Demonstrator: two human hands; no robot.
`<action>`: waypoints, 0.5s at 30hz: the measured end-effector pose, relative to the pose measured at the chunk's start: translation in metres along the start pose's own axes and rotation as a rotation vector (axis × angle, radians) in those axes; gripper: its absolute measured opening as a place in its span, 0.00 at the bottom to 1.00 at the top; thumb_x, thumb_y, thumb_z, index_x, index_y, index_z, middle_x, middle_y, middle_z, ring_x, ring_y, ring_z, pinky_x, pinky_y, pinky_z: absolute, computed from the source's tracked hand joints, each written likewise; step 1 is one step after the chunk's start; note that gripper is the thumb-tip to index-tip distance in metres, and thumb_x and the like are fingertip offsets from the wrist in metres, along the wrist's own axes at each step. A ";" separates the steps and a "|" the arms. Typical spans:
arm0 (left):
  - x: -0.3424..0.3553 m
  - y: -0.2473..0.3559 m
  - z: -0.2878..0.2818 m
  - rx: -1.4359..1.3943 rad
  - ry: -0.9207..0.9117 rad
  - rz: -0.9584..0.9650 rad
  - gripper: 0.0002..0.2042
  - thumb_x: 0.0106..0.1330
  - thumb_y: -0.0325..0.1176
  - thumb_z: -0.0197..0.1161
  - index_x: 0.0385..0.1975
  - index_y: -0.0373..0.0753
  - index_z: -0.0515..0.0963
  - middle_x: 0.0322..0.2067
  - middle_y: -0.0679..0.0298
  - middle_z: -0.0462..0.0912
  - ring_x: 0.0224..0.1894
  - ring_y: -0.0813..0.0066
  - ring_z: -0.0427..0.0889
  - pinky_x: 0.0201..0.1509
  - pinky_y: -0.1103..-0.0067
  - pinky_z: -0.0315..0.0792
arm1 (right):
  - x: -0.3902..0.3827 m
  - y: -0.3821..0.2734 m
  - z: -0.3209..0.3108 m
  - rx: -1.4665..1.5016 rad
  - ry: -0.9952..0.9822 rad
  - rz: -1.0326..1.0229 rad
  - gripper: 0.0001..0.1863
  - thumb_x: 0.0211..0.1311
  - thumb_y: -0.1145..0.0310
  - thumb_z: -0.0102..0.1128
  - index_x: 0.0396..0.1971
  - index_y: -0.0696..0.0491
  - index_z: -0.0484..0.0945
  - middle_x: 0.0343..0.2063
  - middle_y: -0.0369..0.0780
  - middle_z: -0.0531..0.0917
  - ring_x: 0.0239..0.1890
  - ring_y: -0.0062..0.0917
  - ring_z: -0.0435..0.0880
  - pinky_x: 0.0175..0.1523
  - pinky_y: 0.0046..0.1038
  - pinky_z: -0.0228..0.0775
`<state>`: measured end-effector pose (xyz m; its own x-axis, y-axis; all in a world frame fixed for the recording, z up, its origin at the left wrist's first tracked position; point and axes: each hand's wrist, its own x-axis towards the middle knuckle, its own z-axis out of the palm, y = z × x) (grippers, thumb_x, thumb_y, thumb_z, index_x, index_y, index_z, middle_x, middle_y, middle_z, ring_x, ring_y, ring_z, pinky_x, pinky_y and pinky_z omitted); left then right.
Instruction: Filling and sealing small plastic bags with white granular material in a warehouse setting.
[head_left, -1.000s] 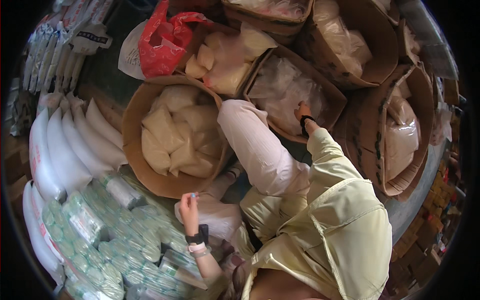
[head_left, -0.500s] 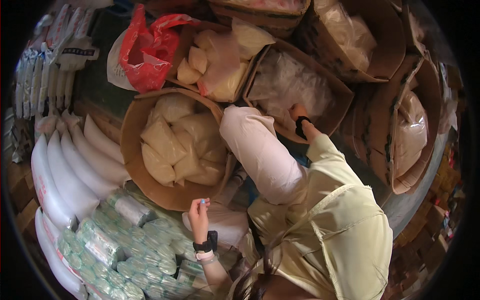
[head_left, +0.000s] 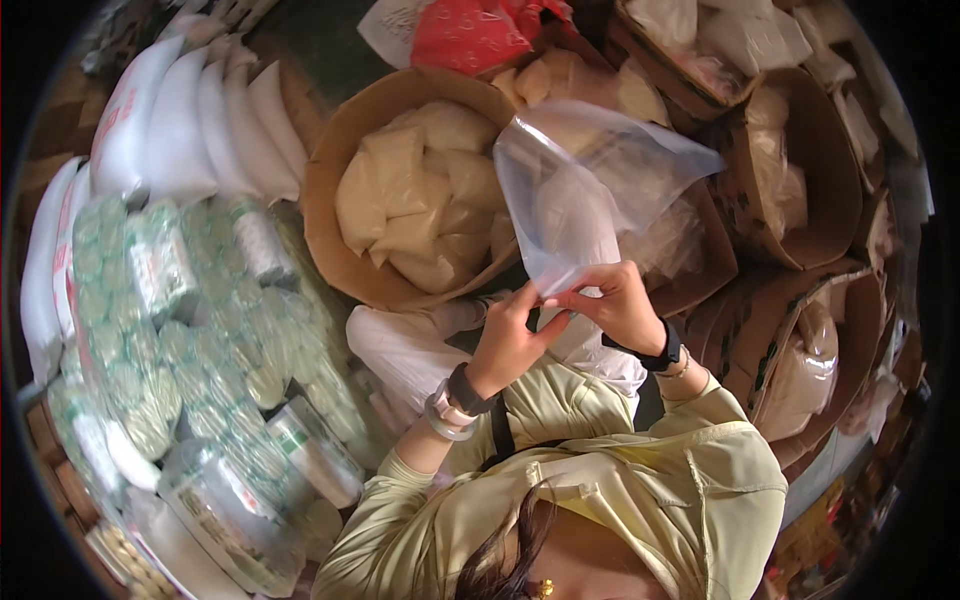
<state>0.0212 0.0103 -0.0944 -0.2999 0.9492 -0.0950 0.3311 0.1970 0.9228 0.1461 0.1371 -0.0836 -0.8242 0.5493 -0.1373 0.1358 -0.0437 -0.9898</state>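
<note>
A clear, thin plastic bag [head_left: 536, 225] spreads out in front of me, its narrow end between my hands. My left hand [head_left: 512, 335] pinches that near edge with thumb and fingers. Close beside it, my right hand [head_left: 618, 312] grips the same edge. The bag hangs above my knee and partly covers a cardboard box [head_left: 712, 262] that holds a heap of clear bags [head_left: 668, 238]. No contents show in the bag. Left of it stands a wide cardboard box [head_left: 328, 205] with several filled cream-coloured pouches [head_left: 400, 200].
Large white sacks [head_left: 140, 130] lean in a row at the left. Below them lie many greenish plastic-wrapped rolls [head_left: 215, 330]. More cardboard boxes with filled bags, such as one box [head_left: 850, 375], stand at the right. A red plastic bag [head_left: 470, 38] lies at the far side.
My right hand has left the box of clear bags and come back with one bag. My raised left hand has joined it at the bag's edge. The view has shifted.
</note>
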 end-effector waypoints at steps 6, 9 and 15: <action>-0.041 -0.004 -0.019 -0.203 0.187 -0.035 0.17 0.62 0.22 0.56 0.52 0.34 0.70 0.32 0.51 0.82 0.34 0.58 0.85 0.36 0.74 0.76 | 0.003 -0.013 0.042 -0.026 -0.156 -0.087 0.07 0.55 0.74 0.65 0.34 0.57 0.83 0.28 0.41 0.85 0.29 0.22 0.84 0.38 0.23 0.74; -0.054 0.006 -0.034 -0.029 0.091 -0.094 0.15 0.63 0.24 0.54 0.51 0.33 0.70 0.27 0.49 0.81 0.32 0.54 0.83 0.32 0.72 0.74 | 0.006 -0.010 0.051 -0.169 -0.168 -0.240 0.04 0.57 0.74 0.64 0.31 0.58 0.81 0.25 0.41 0.83 0.28 0.23 0.83 0.36 0.25 0.74; -0.075 -0.025 -0.036 -0.257 0.225 -0.115 0.08 0.69 0.27 0.49 0.41 0.30 0.73 0.24 0.54 0.82 0.28 0.63 0.84 0.30 0.75 0.73 | 0.010 -0.010 0.065 -0.109 -0.247 -0.091 0.04 0.58 0.78 0.57 0.31 0.59 0.70 0.21 0.40 0.79 0.24 0.24 0.80 0.31 0.25 0.71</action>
<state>0.0036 -0.0748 -0.0972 -0.5216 0.8406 -0.1458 0.0567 0.2047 0.9772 0.1008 0.0892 -0.0778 -0.9431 0.3260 -0.0663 0.1021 0.0941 -0.9903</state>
